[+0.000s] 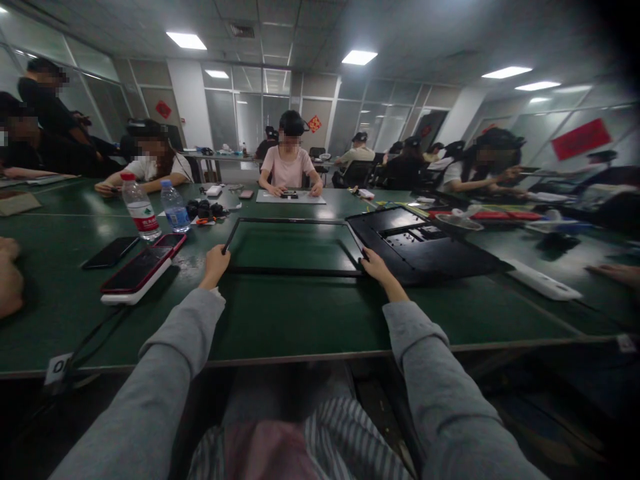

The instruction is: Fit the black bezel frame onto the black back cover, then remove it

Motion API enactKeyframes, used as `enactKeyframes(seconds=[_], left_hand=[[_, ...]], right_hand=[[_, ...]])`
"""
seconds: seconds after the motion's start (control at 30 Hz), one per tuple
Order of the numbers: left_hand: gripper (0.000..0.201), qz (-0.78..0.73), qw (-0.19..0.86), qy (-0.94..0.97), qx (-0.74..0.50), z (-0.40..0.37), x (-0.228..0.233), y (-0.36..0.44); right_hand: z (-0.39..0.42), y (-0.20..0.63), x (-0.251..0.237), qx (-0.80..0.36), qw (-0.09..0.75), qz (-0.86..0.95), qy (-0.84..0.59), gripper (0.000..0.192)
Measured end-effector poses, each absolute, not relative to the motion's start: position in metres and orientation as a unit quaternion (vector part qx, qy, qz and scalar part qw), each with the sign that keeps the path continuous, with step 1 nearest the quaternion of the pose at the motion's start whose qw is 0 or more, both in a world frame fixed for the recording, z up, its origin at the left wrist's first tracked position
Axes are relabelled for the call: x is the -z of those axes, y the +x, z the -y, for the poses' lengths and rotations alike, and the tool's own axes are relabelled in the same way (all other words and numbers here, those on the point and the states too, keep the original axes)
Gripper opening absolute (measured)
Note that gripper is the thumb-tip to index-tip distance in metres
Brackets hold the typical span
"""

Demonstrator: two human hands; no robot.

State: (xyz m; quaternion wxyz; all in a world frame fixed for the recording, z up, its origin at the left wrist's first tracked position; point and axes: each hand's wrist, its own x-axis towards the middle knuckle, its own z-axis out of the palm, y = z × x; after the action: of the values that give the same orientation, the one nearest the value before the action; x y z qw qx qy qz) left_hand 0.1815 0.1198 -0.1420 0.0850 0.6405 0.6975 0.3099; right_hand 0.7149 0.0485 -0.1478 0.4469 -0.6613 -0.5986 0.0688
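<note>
A thin black rectangular frame [295,272], like a screen bezel, is held over the green table [300,320]; the tabletop shows through its opening. My left hand [216,265] is closed around its left side. On the opposite side, my right hand [376,265] grips the frame's right edge. Just beyond my right hand lies a large flat black panel [435,257] with a cut-out section and small metallic parts showing. The frame's right end is close to this panel; whether they touch I cannot tell.
Left of me are a red-cased phone [135,270] on a white power strip [145,287], a dark phone [111,253], a red-capped bottle [140,208] and a blue-capped bottle [175,207]. Another white power strip [543,280] lies right. A person in pink [287,167] sits opposite.
</note>
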Motion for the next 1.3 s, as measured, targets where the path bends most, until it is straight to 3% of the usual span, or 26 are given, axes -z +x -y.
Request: enactKeyframes(seconds=[0.27,0.73,1.0,1.3], left_hand=[[0.042,-0.696,0.032,0.666,-0.266,-0.124,0.146,0.185],[0.043,-0.674,0.062,0.657,-0.333,-0.113,0.140,0.192],[0.044,-0.637,0.076,0.676,-0.362,-0.087,0.121,0.204],[0.078,-0.555,0.124,0.790,-0.230,-0.077,0.111,0.216]], right_hand=[[-0.055,0.710,0.157,-0.061,0.435,0.537,-0.720,0.045],[-0.054,0.706,0.154,-0.059,0.445,0.492,-0.746,0.034],[-0.056,0.711,0.159,-0.068,0.433,0.516,-0.736,0.049],[-0.057,0.716,0.160,-0.060,0.438,0.507,-0.739,0.045]])
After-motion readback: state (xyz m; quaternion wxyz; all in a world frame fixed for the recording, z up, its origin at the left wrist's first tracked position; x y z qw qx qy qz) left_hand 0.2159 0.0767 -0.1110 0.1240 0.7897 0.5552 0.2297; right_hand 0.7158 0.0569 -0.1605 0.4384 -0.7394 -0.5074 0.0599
